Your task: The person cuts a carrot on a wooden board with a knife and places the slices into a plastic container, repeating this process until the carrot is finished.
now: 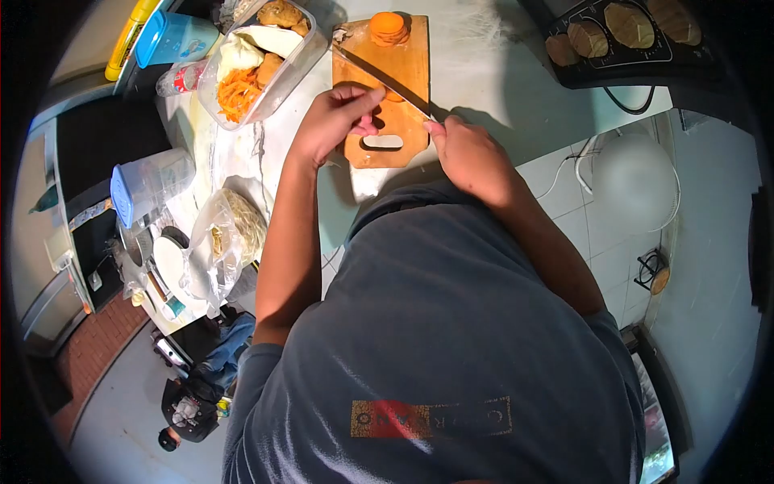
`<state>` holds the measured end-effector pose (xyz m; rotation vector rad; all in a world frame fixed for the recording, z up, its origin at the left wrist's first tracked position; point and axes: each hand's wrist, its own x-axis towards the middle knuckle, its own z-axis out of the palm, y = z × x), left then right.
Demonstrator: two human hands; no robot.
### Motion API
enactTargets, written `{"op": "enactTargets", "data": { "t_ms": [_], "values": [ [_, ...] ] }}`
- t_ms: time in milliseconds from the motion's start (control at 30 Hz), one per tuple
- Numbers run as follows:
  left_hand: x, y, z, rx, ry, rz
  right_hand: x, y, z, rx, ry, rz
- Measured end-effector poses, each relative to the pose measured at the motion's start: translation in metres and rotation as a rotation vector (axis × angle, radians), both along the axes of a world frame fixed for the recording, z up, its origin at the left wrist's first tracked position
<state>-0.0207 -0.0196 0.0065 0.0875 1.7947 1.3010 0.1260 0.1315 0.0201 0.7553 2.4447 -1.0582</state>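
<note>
A wooden cutting board [415, 56] with a cut-out handle lies on the counter in front of me. My right hand [472, 153] grips a knife [393, 84], whose blade slants across the board toward its far left. At the blade's left side, my left hand [343, 117] is closed, its fingertips on a small orange carrot slice [393, 95] partly hidden by the knife and fingers. A stack of round carrot slices [389, 29] sits at the board's far end.
Left of the board stands a clear plastic container [278, 85] with shredded carrot and other foods. A plastic bag [234, 234], a blue-lidded container [153, 185] and a bottle [179, 78] are farther left. A black appliance with knobs [629, 32] stands right. Another person [193, 407] is at lower left.
</note>
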Motion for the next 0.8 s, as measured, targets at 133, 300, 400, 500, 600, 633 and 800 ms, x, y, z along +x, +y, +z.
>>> {"op": "enactTargets", "data": {
  "t_ms": [133,300,400,500,600,633,800],
  "values": [
    [-0.002,0.002,-0.003,-0.080,-0.029,-0.001,0.002,-0.002,-0.003,-0.001,0.003,-0.003],
    [0.002,0.008,-0.006,-0.111,0.005,0.045,0.010,0.001,-0.001,0.029,0.007,-0.021],
    [0.002,0.009,-0.005,-0.113,0.012,0.054,0.020,0.004,0.002,0.016,-0.005,-0.023],
    [0.000,0.009,-0.003,-0.132,0.019,0.030,0.014,0.002,-0.003,0.028,0.018,-0.016],
    [0.005,0.009,-0.003,-0.145,0.023,0.026,0.016,0.004,-0.002,0.059,0.027,-0.009],
    [0.004,0.010,-0.003,-0.141,0.036,0.040,0.016,0.006,-0.002,0.067,0.008,-0.010],
    [0.002,0.010,-0.001,-0.136,0.002,0.054,0.023,0.011,-0.002,0.096,0.024,0.005]
  ]
}}
